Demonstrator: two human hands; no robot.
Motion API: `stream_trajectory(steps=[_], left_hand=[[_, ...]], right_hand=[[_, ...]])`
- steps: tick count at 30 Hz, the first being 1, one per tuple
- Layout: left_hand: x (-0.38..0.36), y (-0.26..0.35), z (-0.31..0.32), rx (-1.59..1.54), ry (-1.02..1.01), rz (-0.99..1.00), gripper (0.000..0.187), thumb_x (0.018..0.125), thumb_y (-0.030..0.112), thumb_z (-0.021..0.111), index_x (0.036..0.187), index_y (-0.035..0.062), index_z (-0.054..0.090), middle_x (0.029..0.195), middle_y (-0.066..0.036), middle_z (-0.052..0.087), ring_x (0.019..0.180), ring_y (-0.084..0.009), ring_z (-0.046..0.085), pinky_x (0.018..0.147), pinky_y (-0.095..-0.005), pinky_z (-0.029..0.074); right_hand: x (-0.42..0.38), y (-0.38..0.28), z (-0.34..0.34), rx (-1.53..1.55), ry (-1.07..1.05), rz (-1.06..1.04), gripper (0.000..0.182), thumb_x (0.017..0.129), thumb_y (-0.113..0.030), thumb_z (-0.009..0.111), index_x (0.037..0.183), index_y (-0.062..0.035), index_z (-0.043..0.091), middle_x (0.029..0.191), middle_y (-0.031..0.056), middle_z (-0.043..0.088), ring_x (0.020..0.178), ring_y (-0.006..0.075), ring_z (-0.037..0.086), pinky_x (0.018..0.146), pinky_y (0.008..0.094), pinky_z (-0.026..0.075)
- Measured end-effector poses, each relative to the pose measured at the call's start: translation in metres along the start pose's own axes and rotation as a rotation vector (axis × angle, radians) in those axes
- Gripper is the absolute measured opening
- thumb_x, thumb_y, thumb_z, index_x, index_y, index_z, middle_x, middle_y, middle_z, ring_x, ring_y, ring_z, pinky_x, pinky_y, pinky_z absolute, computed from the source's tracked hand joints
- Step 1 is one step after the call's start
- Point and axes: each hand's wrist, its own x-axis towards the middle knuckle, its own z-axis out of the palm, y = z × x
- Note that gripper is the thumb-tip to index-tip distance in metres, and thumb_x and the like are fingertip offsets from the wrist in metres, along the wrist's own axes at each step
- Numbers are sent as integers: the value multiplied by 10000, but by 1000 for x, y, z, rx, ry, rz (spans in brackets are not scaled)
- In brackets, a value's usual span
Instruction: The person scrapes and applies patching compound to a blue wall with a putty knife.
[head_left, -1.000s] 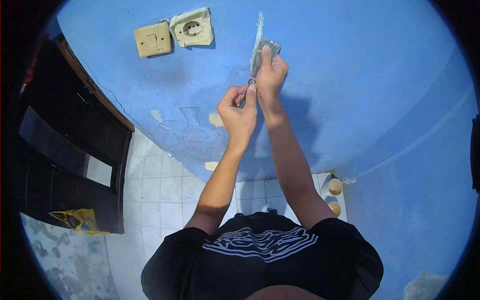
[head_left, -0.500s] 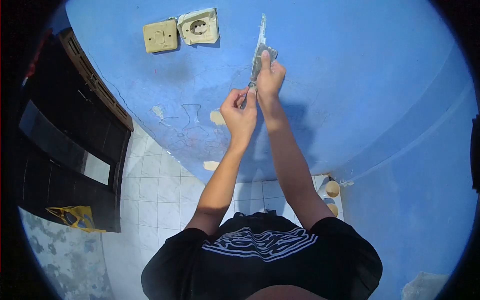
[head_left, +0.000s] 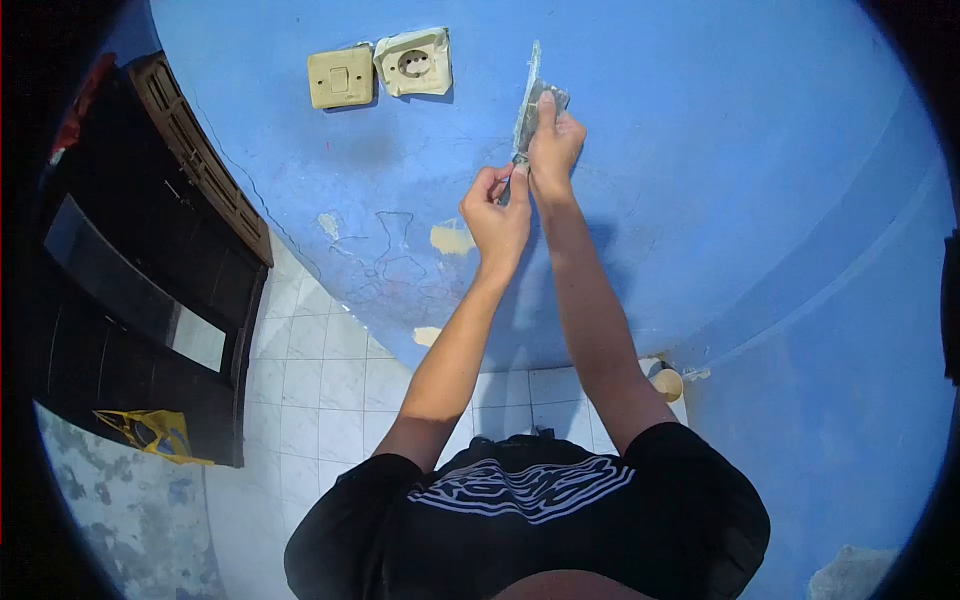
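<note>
Both hands are raised against a blue wall (head_left: 700, 150). My right hand (head_left: 553, 150) presses on the flat metal blade of a putty scraper (head_left: 531, 100), index finger laid along the blade, which lies against the wall. My left hand (head_left: 495, 215) sits just below, fingers closed around the scraper's handle end. Most of the handle is hidden by the fingers.
A cream light switch (head_left: 341, 77) and a cream socket (head_left: 414, 61) sit on the wall to the upper left. Patches of chipped paint (head_left: 450, 238) show below the hands. A dark wooden cabinet (head_left: 150, 270) stands at left on white floor tiles (head_left: 320, 390). A round container (head_left: 668, 384) rests near the wall's base.
The view has shifted slightly, so switch, socket and hands sit further right. The hands keep the same grip on the scraper against the wall.
</note>
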Motion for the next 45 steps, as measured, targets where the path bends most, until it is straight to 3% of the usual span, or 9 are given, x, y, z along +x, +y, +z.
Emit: stream_trajectory(steps=[3, 6, 9, 16, 20, 25, 28, 31, 45], left_hand=[[-13, -11, -5, -14, 33, 49, 137, 888, 70, 691, 871, -61, 656, 708, -26, 636, 611, -39, 553, 524, -205, 422], [-5, -3, -6, 7, -4, 1, 131, 888, 64, 690, 873, -62, 657, 706, -27, 635, 609, -43, 561, 522, -202, 423], [2, 3, -2, -31, -22, -12, 128, 889, 60, 689, 871, -63, 655, 703, -30, 634, 603, -49, 566, 520, -205, 429], [-9, -12, -5, -55, 21, 17, 145, 895, 76, 688, 852, -53, 639, 763, -54, 656, 575, -55, 549, 512, -213, 428], [16, 13, 5, 22, -17, 6, 144, 893, 70, 692, 847, -54, 634, 813, -73, 671, 592, -59, 567, 512, -214, 430], [0, -9, 6, -104, 42, 91, 141, 899, 81, 692, 861, -45, 642, 711, -41, 646, 559, -53, 542, 502, -199, 413], [-8, -6, -2, -112, 25, -32, 130, 899, 82, 695, 874, -37, 649, 661, -32, 627, 555, -52, 542, 501, -195, 411], [10, 17, 3, -146, -12, -57, 118, 894, 72, 697, 882, -36, 651, 655, -38, 625, 567, -50, 557, 487, -195, 393], [10, 2, 2, -99, -8, 14, 118, 897, 76, 692, 880, -31, 643, 633, -27, 610, 547, -46, 539, 463, -198, 361]], right_hand=[[-13, 4, -7, 92, -59, 115, 405, 980, -280, 601, 654, -43, 575, 616, -23, 523, 529, 69, 419, 467, 291, 343], [-6, 6, -6, -78, -16, -26, 415, 978, -280, 608, 638, -46, 571, 614, -25, 522, 523, 71, 410, 463, 290, 339], [-2, -20, 0, -35, -5, 53, 408, 977, -274, 611, 643, -43, 575, 607, -29, 519, 523, 69, 409, 462, 293, 336], [-6, 2, -1, 78, -20, 71, 446, 967, -287, 621, 602, -49, 524, 578, -33, 491, 517, 68, 394, 454, 305, 311], [17, -18, 11, -13, 4, -50, 448, 966, -284, 617, 601, -32, 558, 557, -40, 480, 507, 63, 397, 450, 299, 311], [5, -13, 4, 61, -18, -5, 446, 963, -291, 627, 598, -46, 550, 566, -52, 475, 491, 56, 379, 437, 288, 289], [2, 5, -2, 40, -21, 5, 455, 972, -259, 603, 600, 1, 567, 538, -20, 501, 508, 70, 416, 457, 315, 334], [12, -7, 4, -86, -15, -70, 446, 978, -250, 594, 610, 2, 575, 539, -28, 499, 505, 67, 419, 455, 306, 336], [11, -12, 10, 87, -17, -7, 441, 963, -263, 635, 588, -53, 535, 561, -50, 471, 501, 52, 374, 442, 279, 290]])
